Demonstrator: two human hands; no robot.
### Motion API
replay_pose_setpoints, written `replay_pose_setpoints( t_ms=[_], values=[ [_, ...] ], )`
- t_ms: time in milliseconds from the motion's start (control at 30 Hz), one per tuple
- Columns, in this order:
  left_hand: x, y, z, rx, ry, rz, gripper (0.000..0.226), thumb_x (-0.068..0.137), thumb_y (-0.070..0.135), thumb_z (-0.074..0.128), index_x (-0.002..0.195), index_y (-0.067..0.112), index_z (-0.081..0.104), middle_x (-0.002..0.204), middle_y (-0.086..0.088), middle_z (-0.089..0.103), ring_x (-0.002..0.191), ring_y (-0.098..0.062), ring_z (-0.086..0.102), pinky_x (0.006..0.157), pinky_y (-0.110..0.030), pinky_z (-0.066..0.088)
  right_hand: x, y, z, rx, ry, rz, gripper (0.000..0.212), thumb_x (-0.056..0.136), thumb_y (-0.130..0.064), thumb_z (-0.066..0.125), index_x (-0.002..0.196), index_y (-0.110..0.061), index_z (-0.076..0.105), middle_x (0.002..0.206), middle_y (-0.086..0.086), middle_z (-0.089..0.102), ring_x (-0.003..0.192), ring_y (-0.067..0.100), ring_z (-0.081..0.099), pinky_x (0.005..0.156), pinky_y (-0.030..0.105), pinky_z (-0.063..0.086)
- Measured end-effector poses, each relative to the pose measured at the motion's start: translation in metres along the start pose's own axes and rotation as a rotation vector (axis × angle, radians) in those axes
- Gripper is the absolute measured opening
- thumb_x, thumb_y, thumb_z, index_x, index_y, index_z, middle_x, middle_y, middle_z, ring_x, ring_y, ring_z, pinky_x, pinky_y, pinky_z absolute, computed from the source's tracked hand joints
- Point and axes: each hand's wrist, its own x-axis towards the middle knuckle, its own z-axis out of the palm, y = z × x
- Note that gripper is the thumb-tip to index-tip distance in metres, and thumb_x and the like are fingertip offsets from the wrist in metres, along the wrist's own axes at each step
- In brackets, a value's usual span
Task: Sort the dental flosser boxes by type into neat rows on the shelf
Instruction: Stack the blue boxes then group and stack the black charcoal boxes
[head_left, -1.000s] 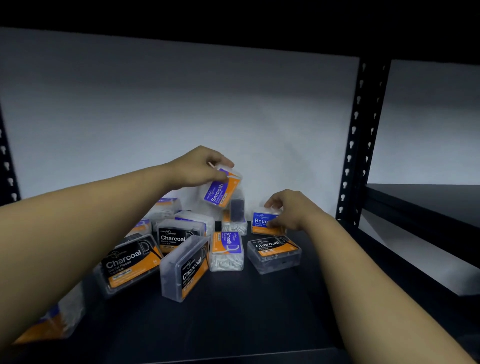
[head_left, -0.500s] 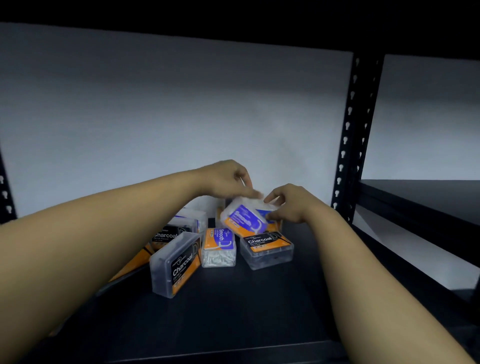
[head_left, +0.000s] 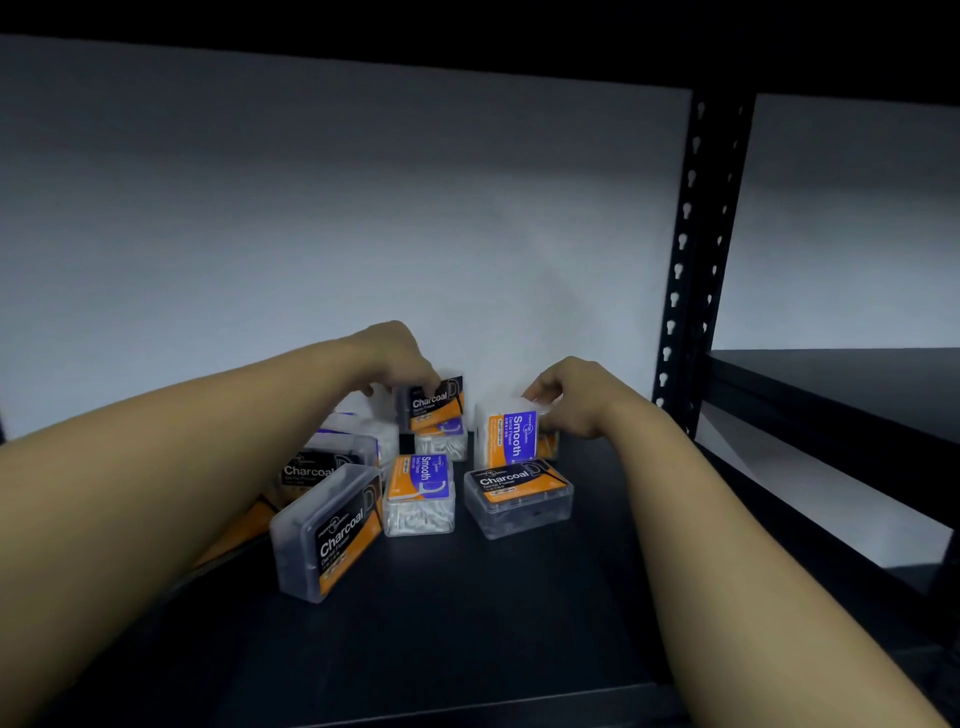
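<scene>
Compared with half a second earlier, the Smooth box that lay tilted between both hands now stands upright on the shelf, held by the right hand alone; its fingers curl over the box's top. The left hand has moved off to the left and now pinches a raised Charcoal box, label facing out, fingers curled over its upper edge.

Directly under the left fingers, a clear box of white flossers sits beneath the raised Charcoal box. Nearer the viewer than those fingers, a second Smooth box lies flat, white flossers visible through its clear wall. Nearer than the right fingers, a flat Charcoal box shows dark contents. Left of and nearer than the left fingers, another Charcoal box stands on its side, dark inside, with one more Charcoal box behind it, partly hidden by the left forearm. An orange-labelled box, mostly hidden, lies just under the right hand.
</scene>
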Motion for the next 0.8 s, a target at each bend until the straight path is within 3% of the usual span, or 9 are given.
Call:
replay_pose_setpoints(
  t_ms=[100,233,300,367,433,500,600,733,800],
  values=[
    [0.002,-0.01,-0.002,-0.055,-0.016,0.044,0.03,0.077,0.021,0.078,0.103,0.008,0.076,0.113,-0.012,0.072,0.094,-0.026,0.065,0.076,-0.035,0.055,-0.001,0.0,-0.002,-0.008,0.003,-0.001,0.046,0.082,-0.027,0.087,0.125,-0.016,0.073,0.127,0.004,0.071,0.113,0.017,0.066,0.089,0.024,0.047],
    [0.004,-0.014,0.002,-0.059,-0.023,0.106,0.031,0.077,0.021,0.079,0.106,0.012,0.073,0.106,-0.007,0.07,0.087,-0.022,0.06,0.073,-0.032,0.05,-0.003,0.002,-0.004,-0.015,0.001,0.037,0.05,0.081,-0.024,0.088,0.128,-0.015,0.071,0.13,0.004,0.07,0.117,0.019,0.066,0.093,0.026,0.048],
    [0.003,-0.011,0.006,-0.012,0.042,0.197,0.042,0.076,0.029,0.081,0.114,0.016,0.069,0.113,-0.002,0.067,0.099,-0.019,0.062,0.084,-0.03,0.052,-0.004,0.004,-0.007,-0.02,0.002,0.075,0.05,0.081,-0.021,0.088,0.127,-0.014,0.071,0.131,0.005,0.07,0.117,0.02,0.065,0.095,0.028,0.05],
    [-0.005,-0.001,0.008,-0.007,0.153,0.367,0.042,0.079,0.035,0.08,0.116,0.019,0.067,0.114,0.002,0.065,0.102,-0.017,0.062,0.081,-0.027,0.05,-0.004,0.007,-0.009,-0.028,-0.002,0.114,0.048,0.082,-0.019,0.087,0.127,-0.015,0.071,0.131,0.006,0.069,0.115,0.02,0.065,0.092,0.029,0.051],
    [-0.022,0.017,0.009,-0.028,0.182,0.534,0.027,0.082,0.036,0.077,0.103,0.021,0.07,0.103,0.006,0.067,0.092,-0.012,0.062,0.071,-0.024,0.045,-0.005,0.009,-0.013,-0.027,-0.005,0.153,0.047,0.082,-0.019,0.087,0.126,-0.015,0.071,0.131,0.007,0.069,0.111,0.02,0.064,0.089,0.029,0.05],
    [-0.043,0.038,0.011,0.02,0.07,0.632,0.015,0.084,0.035,0.076,0.085,0.021,0.073,0.084,0.009,0.071,0.076,-0.005,0.063,0.067,-0.024,0.048,-0.007,0.011,-0.017,-0.017,-0.012,0.185,0.047,0.081,-0.018,0.088,0.125,-0.015,0.072,0.131,0.008,0.069,0.112,0.022,0.065,0.087,0.03,0.05],
    [-0.069,0.061,0.016,0.175,-0.114,0.657,0.02,0.084,0.037,0.077,0.076,0.019,0.074,0.075,0.006,0.073,0.066,-0.004,0.062,0.065,-0.025,0.05,-0.01,0.011,-0.022,-0.011,-0.039,0.218,0.047,0.081,-0.016,0.087,0.126,-0.014,0.073,0.13,0.008,0.069,0.108,0.023,0.064,0.071,0.029,0.049],
    [-0.083,0.064,0.01,0.243,-0.067,0.638,0.017,0.082,0.036,0.078,0.079,0.019,0.074,0.075,0.006,0.072,0.073,-0.011,0.066,0.074,-0.035,0.057,-0.013,0.012,-0.026,0.014,-0.026,0.218,0.043,0.083,-0.018,0.086,0.124,-0.015,0.074,0.128,0.008,0.071,0.102,0.022,0.062,0.064,0.028,0.045],
    [-0.085,0.056,0.003,0.32,-0.076,0.553,0.023,0.08,0.042,0.078,0.082,0.02,0.072,0.077,0.006,0.072,0.076,-0.013,0.067,0.078,-0.039,0.059,-0.014,0.012,-0.026,0.02,-0.034,0.214,0.048,0.084,-0.021,0.086,0.13,-0.016,0.071,0.132,0.008,0.068,0.104,0.022,0.059,0.071,0.03,0.047]
  ],
)
